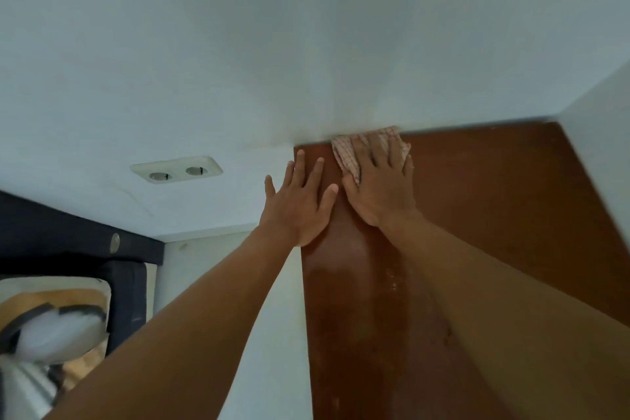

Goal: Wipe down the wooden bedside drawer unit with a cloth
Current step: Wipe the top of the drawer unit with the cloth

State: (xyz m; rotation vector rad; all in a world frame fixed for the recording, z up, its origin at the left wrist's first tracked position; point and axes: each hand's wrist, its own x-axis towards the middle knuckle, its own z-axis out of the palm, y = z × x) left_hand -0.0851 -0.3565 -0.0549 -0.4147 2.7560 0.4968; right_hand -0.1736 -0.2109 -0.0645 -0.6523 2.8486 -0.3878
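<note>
We face a plain white wall (306, 44) from close by, looking down along two bare forearms. A cream double power socket (176, 170) is set in the wall at the left. Below it, in the lower left corner, we see a dark padded headboard (51, 232) and a patterned pillow (51, 317), both blurred.

The wooden bedside drawer unit (494, 215) fills the right half of the view. Only its flat reddish-brown top shows, and its far edge meets the wall. Pale dusty smears mark the wood near the forearms. A white surface (600, 147) cuts across the unit's right side; we cannot tell what it is.

The cloth (347, 157), white with a fine red check, lies bunched on the top at its far edge, touching the wall, nearer the left corner than the right. The right hand (381, 187) lies flat on it, palm down. Its grip is apart: the fingers are straight and spread, pressing the cloth against the wood, not curled round it. Cloth shows beyond the fingertips and beside the thumb.

The left hand (300, 204) is just beside the right, at the unit's left edge. Its grip is also apart, fingers straight and fanned, holding nothing. The heel of the palm lies over the wood, and the fingers reach past the edge in front of the wall. We cannot tell whether they touch the wall.
</note>
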